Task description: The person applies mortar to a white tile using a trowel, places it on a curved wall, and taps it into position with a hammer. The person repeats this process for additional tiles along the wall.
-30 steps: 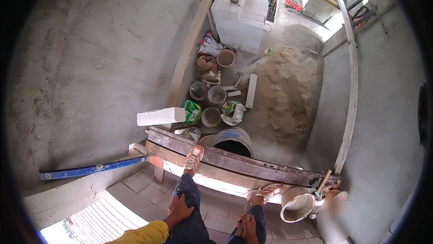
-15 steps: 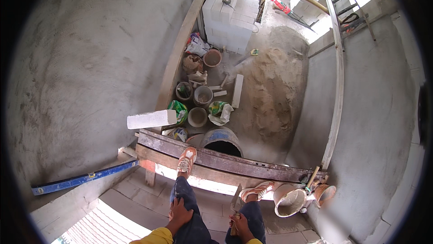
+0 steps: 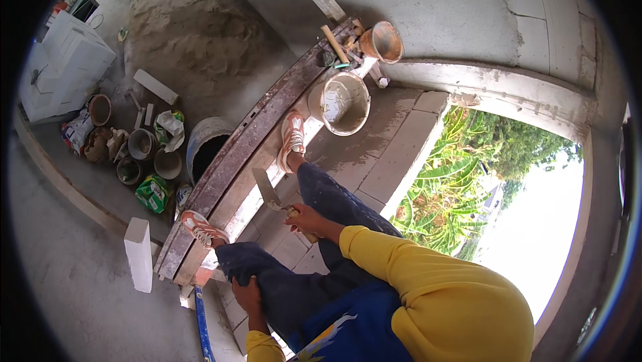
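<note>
My right hand [image 3: 307,220] is closed round the wooden handle of a trowel [image 3: 266,188], its flat metal blade pointing up and away from me. On my left leg rests my left hand [image 3: 247,295], holding nothing, its fingers laid over the trouser cloth near the knee. Both feet stand on a long plank platform [image 3: 241,141]. Beyond my right shoe is a mortar-smeared bucket [image 3: 345,103]. A smaller orange-brown bucket [image 3: 386,42] lies tilted past it, beside a wooden-handled tool [image 3: 334,44].
Below the platform are a large drum [image 3: 206,148], several small buckets, a green bag [image 3: 152,193] and a sand heap [image 3: 194,24]. White blocks [image 3: 67,68] are stacked far left. A loose block [image 3: 138,255] sits near the platform's left end, by a blue level [image 3: 204,325]. Right, a wall opening shows plants [image 3: 441,188].
My view has swung to the right, bringing the wall opening and my yellow right sleeve into sight. The trowel stays in my right hand, and my left hand stays on my leg.
</note>
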`<state>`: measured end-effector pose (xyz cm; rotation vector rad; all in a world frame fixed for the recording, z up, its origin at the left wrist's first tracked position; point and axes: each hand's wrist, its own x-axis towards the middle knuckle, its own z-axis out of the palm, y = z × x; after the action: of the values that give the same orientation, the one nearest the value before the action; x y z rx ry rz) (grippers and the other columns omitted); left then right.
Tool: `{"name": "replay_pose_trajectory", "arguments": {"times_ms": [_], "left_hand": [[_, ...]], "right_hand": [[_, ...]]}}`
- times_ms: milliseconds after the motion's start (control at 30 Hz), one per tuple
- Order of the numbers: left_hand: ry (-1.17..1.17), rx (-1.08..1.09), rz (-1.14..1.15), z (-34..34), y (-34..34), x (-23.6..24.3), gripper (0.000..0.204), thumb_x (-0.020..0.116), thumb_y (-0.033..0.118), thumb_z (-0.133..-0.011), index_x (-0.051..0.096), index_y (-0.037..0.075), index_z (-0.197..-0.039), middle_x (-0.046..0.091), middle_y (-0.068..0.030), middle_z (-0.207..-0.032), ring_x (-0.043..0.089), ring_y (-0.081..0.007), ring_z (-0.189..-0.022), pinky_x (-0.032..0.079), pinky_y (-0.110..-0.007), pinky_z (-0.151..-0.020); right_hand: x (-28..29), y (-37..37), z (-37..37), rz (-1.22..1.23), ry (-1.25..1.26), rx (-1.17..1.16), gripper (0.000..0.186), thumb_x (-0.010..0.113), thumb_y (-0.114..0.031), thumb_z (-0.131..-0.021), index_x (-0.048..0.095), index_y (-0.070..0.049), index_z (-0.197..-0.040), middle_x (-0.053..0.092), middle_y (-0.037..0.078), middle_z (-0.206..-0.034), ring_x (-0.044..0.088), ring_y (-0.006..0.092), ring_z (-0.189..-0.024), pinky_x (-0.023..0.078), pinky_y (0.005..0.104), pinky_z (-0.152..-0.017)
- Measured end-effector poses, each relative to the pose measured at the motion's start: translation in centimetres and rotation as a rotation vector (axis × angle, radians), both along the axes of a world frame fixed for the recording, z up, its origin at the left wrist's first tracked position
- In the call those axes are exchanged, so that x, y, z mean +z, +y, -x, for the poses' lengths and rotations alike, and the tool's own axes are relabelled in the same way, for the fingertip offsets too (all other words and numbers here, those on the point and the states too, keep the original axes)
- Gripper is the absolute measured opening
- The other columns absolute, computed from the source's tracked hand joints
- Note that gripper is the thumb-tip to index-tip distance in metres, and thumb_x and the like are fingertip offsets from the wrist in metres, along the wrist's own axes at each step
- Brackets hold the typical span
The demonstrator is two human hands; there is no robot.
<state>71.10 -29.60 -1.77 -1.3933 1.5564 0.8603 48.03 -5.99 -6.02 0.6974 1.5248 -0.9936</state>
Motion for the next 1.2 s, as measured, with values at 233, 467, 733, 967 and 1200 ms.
{"name": "replay_pose_trajectory", "arguments": {"times_ms": [233,467,733,967,1200], "left_hand": [[0.095,-0.112,-0.045,-1.7,-1.6,-2.3,0.081,0.082,0.038,-0.085,0.056,0.0,-0.152,0.057,-0.0284,-0.152,0.052,-0.0448,-0.144,0.04,-0.05,-0.122],[0.115,-0.22,-0.011,-1.8,-1.6,-2.5,0.078,0.081,0.038,-0.084,0.059,0.001,-0.15,0.06,-0.0303,-0.147,0.055,-0.0462,-0.14,0.041,-0.052,-0.12],[0.15,-0.255,0.03,-3.0,-0.4,-3.1,0.082,0.081,0.041,-0.084,0.058,-0.005,-0.149,0.06,-0.0315,-0.146,0.054,-0.0464,-0.141,0.041,-0.052,-0.121],[0.083,-0.131,-0.008,-0.1,0.1,-0.5,0.079,0.078,0.044,-0.09,0.054,0.003,-0.153,0.053,-0.0277,-0.155,0.053,-0.0464,-0.141,0.043,-0.054,-0.118],[-0.124,-0.026,0.021,3.5,-1.4,2.6,0.075,0.075,0.041,-0.094,0.05,0.007,-0.156,0.042,-0.0248,-0.165,0.047,-0.0478,-0.146,0.045,-0.06,-0.116]], "right_hand": [[-1.4,-0.1,-0.9,0.051,-0.001,-0.018,0.051,0.086,-0.024,-0.09,0.061,0.002,-0.127,0.072,0.009,-0.097,0.071,0.0168,-0.075,0.058,0.0328,-0.066],[-3.0,0.5,-1.1,0.055,0.014,-0.069,0.049,0.086,-0.025,-0.092,0.062,-0.001,-0.127,0.073,0.007,-0.098,0.071,0.0142,-0.075,0.058,0.0319,-0.065],[-2.5,1.4,-1.1,0.053,0.019,-0.085,0.054,0.086,-0.023,-0.092,0.06,-0.001,-0.134,0.072,0.007,-0.097,0.069,0.0138,-0.074,0.057,0.0322,-0.066],[-1.8,0.5,-0.2,-0.016,-0.038,-0.014,0.049,0.084,-0.024,-0.094,0.06,-0.002,-0.13,0.069,0.006,-0.097,0.068,0.0146,-0.08,0.056,0.0322,-0.07],[-1.0,-0.9,0.3,-0.021,-0.057,0.017,0.024,0.079,-0.018,-0.097,0.062,-0.006,-0.11,0.069,0.005,-0.091,0.069,0.0155,-0.074,0.055,0.031,-0.064]]}}
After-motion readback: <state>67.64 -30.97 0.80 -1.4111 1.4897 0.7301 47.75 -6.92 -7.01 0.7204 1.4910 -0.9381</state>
